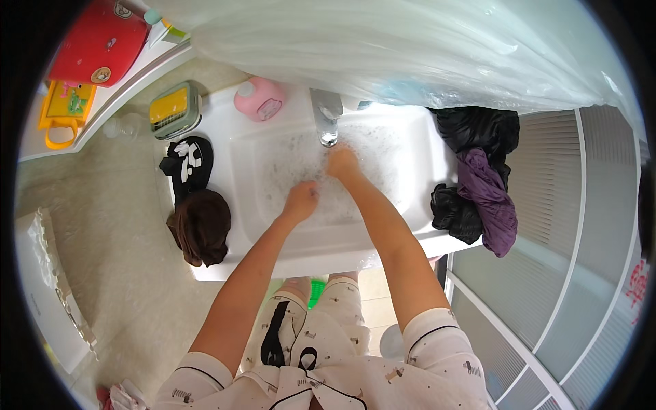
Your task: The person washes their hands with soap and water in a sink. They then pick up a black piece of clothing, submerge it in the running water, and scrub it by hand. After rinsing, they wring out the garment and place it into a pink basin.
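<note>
Both my arms reach over a white washbasin (pixel 294 263) that holds cloudy water with bubbles (pixel 383 154). My left hand (pixel 301 199) is closed at the water near the middle of the basin; whatever is inside its fingers is hidden. My right hand (pixel 343 162) is curled closed just below the spout of the chrome faucet (pixel 326 116), at the far side. It lies a little farther off than the left hand, and I cannot make out anything in it. The two hands are apart.
Black-and-white cloth (pixel 194 164) and a dark brown cloth (pixel 201 225) lie on the left rim. Black garments (pixel 478 128) and a purple one (pixel 486 198) pile on the right. A pink bottle (pixel 260 100) and soap box (pixel 173 109) stand behind; a translucent plastic sheet (pixel 410 48) hangs above.
</note>
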### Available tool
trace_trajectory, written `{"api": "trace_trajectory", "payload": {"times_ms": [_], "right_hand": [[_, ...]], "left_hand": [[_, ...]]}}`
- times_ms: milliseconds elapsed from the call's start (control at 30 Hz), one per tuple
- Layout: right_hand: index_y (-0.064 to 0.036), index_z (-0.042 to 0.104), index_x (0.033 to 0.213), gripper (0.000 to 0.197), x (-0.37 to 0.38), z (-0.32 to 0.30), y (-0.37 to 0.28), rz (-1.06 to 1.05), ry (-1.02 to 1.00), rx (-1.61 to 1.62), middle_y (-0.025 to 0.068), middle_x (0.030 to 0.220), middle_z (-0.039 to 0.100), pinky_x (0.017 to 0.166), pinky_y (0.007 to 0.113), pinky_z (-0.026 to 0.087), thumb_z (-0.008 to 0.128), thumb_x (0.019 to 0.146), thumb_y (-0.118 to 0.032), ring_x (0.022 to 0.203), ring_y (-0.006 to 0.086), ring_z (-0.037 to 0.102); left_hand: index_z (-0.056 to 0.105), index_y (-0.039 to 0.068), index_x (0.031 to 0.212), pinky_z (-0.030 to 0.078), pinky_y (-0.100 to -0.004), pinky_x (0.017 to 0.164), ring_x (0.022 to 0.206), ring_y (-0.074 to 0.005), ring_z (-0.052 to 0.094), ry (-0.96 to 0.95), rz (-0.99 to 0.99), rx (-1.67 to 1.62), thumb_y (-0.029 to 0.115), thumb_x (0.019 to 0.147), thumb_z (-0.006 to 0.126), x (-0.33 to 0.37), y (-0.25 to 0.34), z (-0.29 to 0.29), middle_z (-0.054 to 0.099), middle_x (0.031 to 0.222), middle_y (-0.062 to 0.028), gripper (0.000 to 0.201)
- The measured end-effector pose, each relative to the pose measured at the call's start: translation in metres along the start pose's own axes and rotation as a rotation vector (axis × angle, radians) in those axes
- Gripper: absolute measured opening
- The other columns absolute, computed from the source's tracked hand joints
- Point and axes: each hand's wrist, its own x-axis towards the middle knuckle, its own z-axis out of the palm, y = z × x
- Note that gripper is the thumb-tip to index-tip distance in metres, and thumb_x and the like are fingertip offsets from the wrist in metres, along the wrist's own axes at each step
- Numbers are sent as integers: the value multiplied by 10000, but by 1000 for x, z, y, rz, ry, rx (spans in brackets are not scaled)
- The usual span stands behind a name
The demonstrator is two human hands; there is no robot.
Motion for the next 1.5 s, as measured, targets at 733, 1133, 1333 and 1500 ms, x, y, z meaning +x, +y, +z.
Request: {"api": "trace_trajectory", "payload": {"times_ms": [733, 1133, 1333, 1500], "right_hand": [[1, 574, 1113, 250, -93, -37, -39, -72, 176, 2223, 107, 1020, 634, 783, 314, 546, 648, 882, -59, 898, 205, 650], [-44, 599, 1096, 237, -45, -69, -104, -64, 434, 2442, 58, 968, 627, 827, 274, 532, 680, 876, -79, 876, 171, 619], [-43, 583, 1119, 232, -61, -77, -111, -61, 322, 2403, 73, 1079, 615, 874, 299, 536, 634, 893, -36, 957, 182, 623], [-46, 572, 1136, 271, -121, -100, -130, -188, 365, 2163, 112, 1263, 581, 902, 310, 524, 603, 883, 43, 1042, 194, 613]], "left_hand": [[612, -13, 1186, 518, -318, 777, 925, -186, 645, 65, -461, -1072, 131, 947, 540, -9, 49, -49, 665, 1061, -89, 289], [590, -5, 1223, 526, -335, 871, 1015, -225, 649, 204, -392, -1241, 131, 961, 523, -29, 53, -113, 660, 1155, -123, 303], [611, 8, 1205, 517, -305, 882, 1013, -201, 641, 254, -262, -1239, 102, 940, 583, -40, 57, -135, 655, 1144, -105, 283], [616, 40, 1247, 497, -303, 928, 1051, -172, 621, 360, -8, -1197, 48, 877, 666, -54, 110, -164, 637, 1190, -79, 374]]}}
